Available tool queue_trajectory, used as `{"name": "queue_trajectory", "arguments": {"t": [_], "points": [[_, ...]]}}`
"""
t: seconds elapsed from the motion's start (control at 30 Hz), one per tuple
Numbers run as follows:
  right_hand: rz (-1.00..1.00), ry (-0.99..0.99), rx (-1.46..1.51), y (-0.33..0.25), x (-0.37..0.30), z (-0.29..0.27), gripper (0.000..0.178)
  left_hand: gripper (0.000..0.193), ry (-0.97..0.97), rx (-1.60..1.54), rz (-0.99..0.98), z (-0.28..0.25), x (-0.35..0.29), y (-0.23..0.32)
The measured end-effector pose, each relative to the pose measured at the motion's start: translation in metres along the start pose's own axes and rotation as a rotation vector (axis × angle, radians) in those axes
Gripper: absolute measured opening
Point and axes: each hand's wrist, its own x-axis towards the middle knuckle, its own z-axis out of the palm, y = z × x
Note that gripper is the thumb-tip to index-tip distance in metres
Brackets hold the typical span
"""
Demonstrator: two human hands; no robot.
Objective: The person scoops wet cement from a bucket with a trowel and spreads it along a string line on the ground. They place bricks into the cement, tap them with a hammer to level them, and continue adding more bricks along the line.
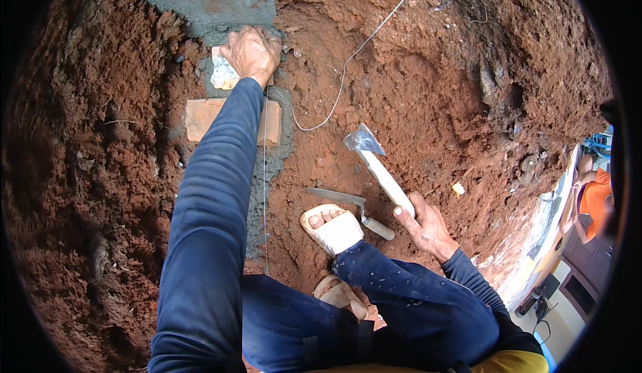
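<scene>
My left hand is closed over a pale, mortar-smeared brick, its fingertips hidden behind the knuckles. This brick sits at the near end of a grey mortar surface. Nearer to me a whole orange brick lies crosswise on a mortar strip, partly covered by my left forearm. My right hand grips a hatchet by its pale wooden handle, with the metal head pointing away from me above the soil. A trowel lies on the ground beside my foot, its handle to the right.
A thin taut string runs along the mortar strip. A loose white cord curves over the red soil. Rough earth banks rise on the left and right. A person in orange is at the far right, near a pale wall edge.
</scene>
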Motion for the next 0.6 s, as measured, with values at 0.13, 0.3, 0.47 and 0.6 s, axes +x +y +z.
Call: {"name": "queue_trajectory", "arguments": {"t": [0.13, 0.3, 0.47, 0.6], "points": [[-0.013, 0.014, 0.014, -0.001, -0.001, 0.000, 0.052, 0.017, 0.070, 0.020, 0.049, 0.009, -0.002, -0.005], [-0.024, 0.053, -0.014, -0.011, -0.001, 0.002, 0.053, 0.014, 0.095, -0.027, 0.049, 0.011, -0.002, -0.009], [0.022, -0.149, 0.360, -0.042, 0.009, 0.021, 0.054, 0.034, -0.110, -0.098, -0.052, -0.014, 0.007, -0.011], [0.042, -0.336, 0.850, -0.074, 0.022, 0.049, 0.051, 0.049, -0.119, -0.416, -0.169, -0.065, -0.022, -0.049]]}}
